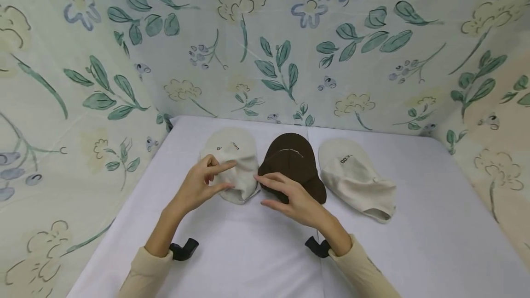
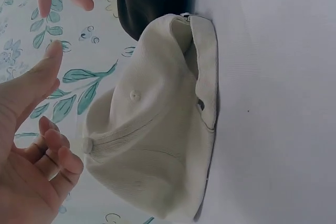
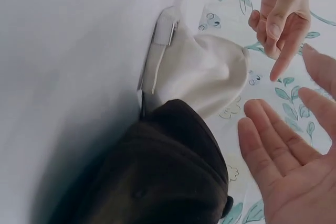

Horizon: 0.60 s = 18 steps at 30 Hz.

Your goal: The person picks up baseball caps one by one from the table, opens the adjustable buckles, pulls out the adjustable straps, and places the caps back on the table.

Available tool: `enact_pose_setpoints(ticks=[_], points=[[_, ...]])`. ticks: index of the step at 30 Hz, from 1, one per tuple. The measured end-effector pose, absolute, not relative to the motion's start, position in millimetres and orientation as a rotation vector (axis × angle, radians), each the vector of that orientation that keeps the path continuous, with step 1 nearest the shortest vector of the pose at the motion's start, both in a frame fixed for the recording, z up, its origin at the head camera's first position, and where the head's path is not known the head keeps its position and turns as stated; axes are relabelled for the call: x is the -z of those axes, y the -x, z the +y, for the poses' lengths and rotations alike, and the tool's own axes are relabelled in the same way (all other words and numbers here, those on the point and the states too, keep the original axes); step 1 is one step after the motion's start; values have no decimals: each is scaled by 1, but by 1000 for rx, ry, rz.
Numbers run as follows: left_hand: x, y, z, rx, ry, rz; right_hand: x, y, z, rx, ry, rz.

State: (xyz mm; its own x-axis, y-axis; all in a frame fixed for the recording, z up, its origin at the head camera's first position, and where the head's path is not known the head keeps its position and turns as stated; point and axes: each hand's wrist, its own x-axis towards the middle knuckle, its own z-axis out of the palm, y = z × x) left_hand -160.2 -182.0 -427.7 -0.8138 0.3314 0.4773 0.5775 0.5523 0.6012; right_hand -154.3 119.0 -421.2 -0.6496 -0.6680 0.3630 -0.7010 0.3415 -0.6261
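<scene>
Three caps lie in a row on the white cloth: a cream cap (image 1: 229,136) at left, a dark brown cap (image 1: 290,157) in the middle and another cream cap (image 1: 352,174) at right. My left hand (image 1: 198,186) hovers over the left cream cap, index finger and thumb extended, other fingers loosely bent, holding nothing. Above the brown cap's near side is my right hand (image 1: 296,201), fingers relaxed and apart from the thumb. The left wrist view shows a gap between the hand and the cream cap (image 2: 152,114). In the right wrist view the brown cap (image 3: 173,156) sits beside the fingers.
A white-covered table (image 1: 248,256) carries the caps. Floral curtains (image 1: 290,49) hang behind it and along both sides. Black straps or mounts (image 1: 184,249) show at both wrists, beside cream sleeves (image 1: 145,270).
</scene>
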Motion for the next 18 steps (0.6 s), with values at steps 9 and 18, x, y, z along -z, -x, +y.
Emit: enact_pose_setpoints(ticks=[9,18], points=[[440,159,-187,1360,721,-2526,429,159,110,-1447,-1228,-2608],[450,161,-188,1514,688,-2574,438,165,100,-1641,-1265,-2702]])
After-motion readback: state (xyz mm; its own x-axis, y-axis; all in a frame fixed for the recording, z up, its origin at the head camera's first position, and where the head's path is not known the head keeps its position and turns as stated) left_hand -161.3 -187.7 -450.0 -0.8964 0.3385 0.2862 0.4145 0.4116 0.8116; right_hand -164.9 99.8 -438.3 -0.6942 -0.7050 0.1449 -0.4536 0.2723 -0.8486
